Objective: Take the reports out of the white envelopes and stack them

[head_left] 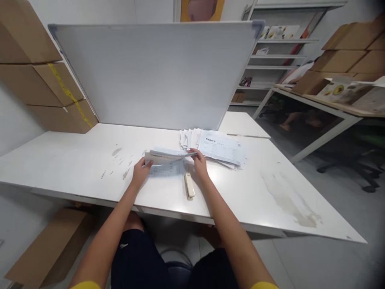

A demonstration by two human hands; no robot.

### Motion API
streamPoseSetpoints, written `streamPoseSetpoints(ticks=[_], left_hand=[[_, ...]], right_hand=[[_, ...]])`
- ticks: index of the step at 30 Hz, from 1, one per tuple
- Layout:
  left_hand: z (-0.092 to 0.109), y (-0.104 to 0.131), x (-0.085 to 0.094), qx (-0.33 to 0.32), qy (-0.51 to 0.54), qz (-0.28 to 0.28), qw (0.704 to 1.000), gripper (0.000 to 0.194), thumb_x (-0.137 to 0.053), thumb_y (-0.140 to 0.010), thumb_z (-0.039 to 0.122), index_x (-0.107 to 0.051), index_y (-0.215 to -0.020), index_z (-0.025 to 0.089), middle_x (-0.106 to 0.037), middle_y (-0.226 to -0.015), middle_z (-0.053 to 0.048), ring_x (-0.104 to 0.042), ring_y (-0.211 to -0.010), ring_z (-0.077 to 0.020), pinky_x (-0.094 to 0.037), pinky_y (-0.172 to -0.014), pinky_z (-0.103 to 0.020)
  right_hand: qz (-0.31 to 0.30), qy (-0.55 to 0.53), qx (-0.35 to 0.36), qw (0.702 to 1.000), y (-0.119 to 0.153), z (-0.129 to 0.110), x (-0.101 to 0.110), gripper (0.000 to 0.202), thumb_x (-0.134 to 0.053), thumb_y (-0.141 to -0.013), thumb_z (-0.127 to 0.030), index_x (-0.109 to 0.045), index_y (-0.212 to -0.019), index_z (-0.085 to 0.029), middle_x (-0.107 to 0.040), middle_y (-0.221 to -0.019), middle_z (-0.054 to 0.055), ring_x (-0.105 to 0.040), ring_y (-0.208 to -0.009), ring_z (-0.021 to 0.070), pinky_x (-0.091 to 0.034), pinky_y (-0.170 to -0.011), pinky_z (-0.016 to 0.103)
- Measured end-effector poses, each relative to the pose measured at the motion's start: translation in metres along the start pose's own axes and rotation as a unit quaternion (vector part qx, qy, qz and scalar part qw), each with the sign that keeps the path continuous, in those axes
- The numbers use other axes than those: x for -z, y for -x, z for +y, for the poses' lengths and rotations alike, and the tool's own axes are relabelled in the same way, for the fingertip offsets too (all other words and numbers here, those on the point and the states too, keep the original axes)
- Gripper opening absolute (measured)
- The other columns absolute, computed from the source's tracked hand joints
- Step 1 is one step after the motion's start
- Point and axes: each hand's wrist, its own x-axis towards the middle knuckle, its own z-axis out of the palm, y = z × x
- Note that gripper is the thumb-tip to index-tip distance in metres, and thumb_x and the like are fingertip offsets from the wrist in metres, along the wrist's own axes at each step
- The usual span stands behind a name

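Observation:
Between my two hands a few printed paper sheets (168, 154) are held up, tilted and slightly bent, above the table. My left hand (141, 171) grips their left end, thumb on the near side. My right hand (198, 160) pinches the right end. Under them another printed sheet (167, 169) lies flat on the table. A cream stapler (189, 185) rests just left of my right forearm, touched by neither hand. Beyond my right hand lies a fanned stack of printed papers (221, 147), the top one headed "PONY".
A whiteboard (156, 76) stands upright along the back of the white table (240, 196). Cardboard boxes (60, 88) are piled at the left, and another box (51, 245) is below. Shelves (279, 60) and a second table (325, 106) with boxes stand at the right.

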Motion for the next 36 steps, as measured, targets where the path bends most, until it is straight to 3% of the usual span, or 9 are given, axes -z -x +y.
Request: streamPoseSetpoints(ticks=[5, 7, 11, 17, 22, 27, 32, 36], left_hand=[[-0.001, 0.001, -0.004, -0.012, -0.011, -0.043, 0.999, 0.040, -0.056, -0.085, 0.049, -0.064, -0.112, 0.021, -0.068, -0.110, -0.007, -0.063, -0.100, -0.0234, -0.049, -0.085, -0.033], [-0.001, 0.002, -0.005, 0.011, -0.002, -0.038, 0.999, 0.040, -0.056, -0.085, 0.050, -0.065, -0.109, 0.019, -0.070, -0.104, -0.008, -0.064, -0.097, -0.0246, -0.050, -0.084, -0.035], [-0.003, 0.001, -0.009, 0.052, 0.014, -0.031, 0.998, 0.036, -0.062, -0.080, 0.048, -0.067, -0.100, 0.019, -0.073, -0.095, -0.007, -0.066, -0.093, -0.0273, -0.051, -0.084, -0.039], [-0.010, -0.002, -0.010, 0.048, 0.042, -0.049, 0.997, 0.034, -0.062, -0.080, 0.038, -0.062, -0.110, 0.021, -0.069, -0.112, -0.009, -0.064, -0.104, -0.0261, -0.048, -0.090, -0.038], [-0.009, 0.001, -0.007, 0.048, 0.021, -0.044, 0.998, 0.027, -0.061, -0.079, 0.034, -0.064, -0.102, 0.020, -0.071, -0.099, -0.006, -0.064, -0.098, -0.0251, -0.048, -0.088, -0.037], [-0.003, 0.004, -0.005, 0.028, 0.013, -0.052, 0.998, 0.021, -0.057, -0.082, 0.036, -0.065, -0.095, 0.021, -0.070, -0.091, -0.004, -0.064, -0.092, -0.0237, -0.048, -0.083, -0.035], [0.002, 0.005, -0.004, 0.025, 0.012, -0.062, 0.998, 0.020, -0.057, -0.082, 0.035, -0.065, -0.093, 0.022, -0.070, -0.091, -0.004, -0.064, -0.090, -0.0227, -0.049, -0.084, -0.035], [0.002, 0.004, -0.003, 0.030, 0.037, -0.044, 0.998, 0.029, -0.057, -0.081, 0.031, -0.060, -0.109, 0.023, -0.070, -0.101, -0.005, -0.064, -0.097, -0.0211, -0.048, -0.087, -0.035]], right_hand=[[-0.075, 0.077, 0.046, 0.993, 0.004, -0.007, -0.002, 0.035, -0.052, -0.075, -0.020, -0.062, -0.108, -0.026, -0.070, -0.097, 0.002, -0.061, -0.101, 0.0220, -0.041, -0.098, 0.043], [-0.063, 0.073, 0.052, 0.994, 0.004, -0.011, -0.003, 0.032, -0.054, -0.077, -0.023, -0.061, -0.107, -0.025, -0.069, -0.092, 0.002, -0.061, -0.094, 0.0215, -0.043, -0.093, 0.041], [-0.007, 0.066, 0.068, 0.995, 0.003, -0.013, -0.005, 0.025, -0.054, -0.081, -0.030, -0.061, -0.104, -0.024, -0.066, -0.104, 0.004, -0.057, -0.097, 0.0209, -0.043, -0.089, 0.036], [0.011, 0.084, 0.052, 0.995, 0.007, -0.005, -0.006, 0.018, -0.055, -0.081, -0.034, -0.056, -0.094, -0.023, -0.058, -0.086, 0.000, -0.052, -0.083, 0.0176, -0.041, -0.080, 0.031], [0.019, 0.085, 0.024, 0.996, 0.012, 0.004, -0.006, 0.014, -0.056, -0.080, -0.035, -0.052, -0.085, -0.023, -0.051, -0.077, -0.003, -0.047, -0.075, 0.0155, -0.039, -0.073, 0.028], [0.054, 0.088, 0.053, 0.993, 0.014, 0.003, -0.007, 0.014, -0.057, -0.081, -0.035, -0.052, -0.084, -0.022, -0.049, -0.077, -0.004, -0.044, -0.076, 0.0148, -0.037, -0.075, 0.028], [0.017, 0.048, -0.019, 0.999, 0.012, 0.005, -0.007, 0.016, -0.057, -0.078, -0.035, -0.055, -0.086, -0.022, -0.055, -0.079, -0.002, -0.048, -0.074, 0.0150, -0.039, -0.071, 0.029], [0.131, 0.076, 0.022, 0.988, 0.007, 0.005, 0.007, 0.015, -0.057, -0.076, -0.035, -0.052, -0.078, -0.021, -0.052, -0.072, -0.004, -0.045, -0.071, 0.0133, -0.037, -0.067, 0.026]])
